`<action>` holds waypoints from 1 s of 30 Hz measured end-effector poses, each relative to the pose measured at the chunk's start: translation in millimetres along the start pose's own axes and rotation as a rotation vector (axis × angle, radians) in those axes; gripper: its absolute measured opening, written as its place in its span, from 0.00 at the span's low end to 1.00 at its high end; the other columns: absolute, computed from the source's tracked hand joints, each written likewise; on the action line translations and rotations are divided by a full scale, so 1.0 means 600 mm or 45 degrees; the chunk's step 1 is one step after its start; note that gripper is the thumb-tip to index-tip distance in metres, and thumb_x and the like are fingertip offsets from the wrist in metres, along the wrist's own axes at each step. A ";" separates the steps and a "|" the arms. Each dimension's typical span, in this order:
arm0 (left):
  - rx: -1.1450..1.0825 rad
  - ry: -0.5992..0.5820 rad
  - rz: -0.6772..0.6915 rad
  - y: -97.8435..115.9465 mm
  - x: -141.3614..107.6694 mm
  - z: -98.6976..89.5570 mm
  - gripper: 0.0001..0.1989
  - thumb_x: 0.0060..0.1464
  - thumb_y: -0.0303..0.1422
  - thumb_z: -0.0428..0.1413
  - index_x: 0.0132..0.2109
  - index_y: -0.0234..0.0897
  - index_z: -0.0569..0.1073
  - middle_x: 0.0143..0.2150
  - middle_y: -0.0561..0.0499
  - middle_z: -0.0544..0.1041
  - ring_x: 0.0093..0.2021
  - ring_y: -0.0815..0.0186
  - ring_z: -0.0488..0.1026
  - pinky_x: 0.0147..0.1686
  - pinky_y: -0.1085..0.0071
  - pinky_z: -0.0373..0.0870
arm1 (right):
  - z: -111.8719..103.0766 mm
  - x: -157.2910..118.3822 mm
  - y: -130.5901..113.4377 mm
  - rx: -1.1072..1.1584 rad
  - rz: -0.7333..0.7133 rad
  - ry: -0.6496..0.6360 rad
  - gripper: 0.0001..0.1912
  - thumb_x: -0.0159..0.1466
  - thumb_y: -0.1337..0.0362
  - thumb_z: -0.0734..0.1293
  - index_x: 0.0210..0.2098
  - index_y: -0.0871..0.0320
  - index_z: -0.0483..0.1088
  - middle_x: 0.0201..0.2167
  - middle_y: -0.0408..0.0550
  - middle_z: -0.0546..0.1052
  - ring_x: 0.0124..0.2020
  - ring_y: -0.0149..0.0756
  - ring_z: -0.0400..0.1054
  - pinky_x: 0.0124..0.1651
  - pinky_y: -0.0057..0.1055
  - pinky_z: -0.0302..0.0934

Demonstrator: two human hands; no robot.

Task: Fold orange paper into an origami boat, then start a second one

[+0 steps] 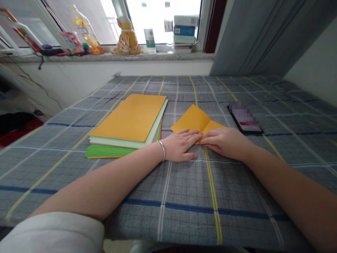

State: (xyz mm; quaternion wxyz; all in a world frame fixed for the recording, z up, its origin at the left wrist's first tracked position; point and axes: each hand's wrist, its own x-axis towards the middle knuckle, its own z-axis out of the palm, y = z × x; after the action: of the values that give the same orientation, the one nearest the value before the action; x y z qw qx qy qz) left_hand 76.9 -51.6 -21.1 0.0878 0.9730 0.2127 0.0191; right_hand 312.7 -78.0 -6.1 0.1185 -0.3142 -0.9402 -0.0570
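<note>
A folded orange paper (pixel 194 118) lies on the plaid cloth, with a crease running down toward my hands. My left hand (pixel 181 144) is flat with its fingers spread, the fingertips resting on the paper's near left edge; a silver bangle circles the wrist. My right hand (pixel 226 142) has its fingers bent together at the paper's near right part, gripping or pressing it there. The near corner of the paper is partly covered by both hands.
Left of the hands sits a stack of coloured paper (pixel 131 117), orange on top. A phone (pixel 246 119) lies at the right. Bottles, a cup and boxes (pixel 185 31) stand on the windowsill (pixel 158 57) behind the cloth-covered surface (pixel 184 182).
</note>
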 end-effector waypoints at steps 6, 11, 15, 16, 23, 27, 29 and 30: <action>0.103 0.026 0.075 -0.002 -0.004 0.001 0.26 0.64 0.43 0.47 0.61 0.27 0.62 0.70 0.37 0.54 0.71 0.54 0.48 0.69 0.52 0.43 | 0.001 -0.001 -0.006 -0.004 -0.017 -0.011 0.14 0.64 0.70 0.61 0.44 0.55 0.77 0.44 0.49 0.79 0.45 0.39 0.71 0.48 0.34 0.63; 0.197 0.070 0.131 0.001 -0.003 0.001 0.26 0.63 0.43 0.48 0.59 0.27 0.64 0.69 0.35 0.56 0.70 0.51 0.51 0.68 0.51 0.46 | 0.003 0.000 -0.010 -0.013 -0.010 -0.024 0.15 0.62 0.72 0.61 0.43 0.58 0.76 0.43 0.53 0.77 0.44 0.42 0.70 0.48 0.37 0.63; 0.215 0.060 0.140 0.001 -0.002 0.000 0.26 0.63 0.44 0.48 0.60 0.30 0.64 0.70 0.36 0.56 0.70 0.51 0.51 0.67 0.50 0.47 | -0.002 0.001 -0.011 -0.081 0.047 -0.063 0.12 0.62 0.69 0.62 0.38 0.58 0.77 0.39 0.52 0.78 0.41 0.42 0.70 0.46 0.37 0.62; 0.217 0.052 0.135 0.000 -0.002 -0.001 0.26 0.63 0.44 0.48 0.61 0.31 0.64 0.70 0.37 0.56 0.70 0.51 0.51 0.67 0.50 0.47 | -0.005 0.002 -0.010 -0.101 0.060 -0.078 0.11 0.62 0.69 0.62 0.37 0.58 0.77 0.38 0.52 0.78 0.41 0.42 0.70 0.46 0.37 0.62; 0.185 0.064 0.165 -0.002 -0.001 -0.003 0.25 0.62 0.43 0.50 0.60 0.32 0.65 0.69 0.37 0.57 0.69 0.50 0.53 0.66 0.48 0.48 | -0.024 0.003 -0.007 -0.208 0.120 -0.229 0.11 0.63 0.67 0.62 0.33 0.56 0.77 0.37 0.51 0.79 0.42 0.41 0.70 0.43 0.35 0.60; 0.182 0.048 0.154 -0.001 -0.001 -0.006 0.24 0.61 0.42 0.50 0.59 0.32 0.66 0.69 0.36 0.57 0.69 0.49 0.53 0.66 0.47 0.48 | -0.034 -0.001 -0.009 -0.261 0.200 -0.282 0.11 0.62 0.66 0.63 0.33 0.55 0.78 0.36 0.51 0.78 0.40 0.41 0.69 0.35 0.34 0.57; 0.182 0.045 0.156 -0.001 -0.001 -0.008 0.23 0.61 0.42 0.50 0.59 0.33 0.66 0.69 0.37 0.57 0.69 0.49 0.53 0.65 0.47 0.49 | -0.039 -0.002 -0.013 -0.278 0.270 -0.292 0.11 0.62 0.66 0.63 0.31 0.55 0.78 0.37 0.51 0.77 0.39 0.40 0.69 0.31 0.33 0.54; 0.183 0.045 0.159 -0.001 0.000 -0.008 0.23 0.61 0.42 0.50 0.58 0.34 0.66 0.69 0.37 0.57 0.69 0.49 0.54 0.65 0.47 0.50 | -0.041 -0.003 -0.014 -0.285 0.312 -0.301 0.12 0.62 0.65 0.63 0.30 0.55 0.78 0.38 0.51 0.76 0.38 0.40 0.69 0.30 0.33 0.53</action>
State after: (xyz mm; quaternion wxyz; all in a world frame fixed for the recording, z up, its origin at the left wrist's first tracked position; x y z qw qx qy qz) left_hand 76.1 -50.4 -16.4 0.0126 0.9876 0.1540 0.0262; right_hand 313.4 -90.4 17.1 -0.0223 -0.4422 -0.8900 -0.1092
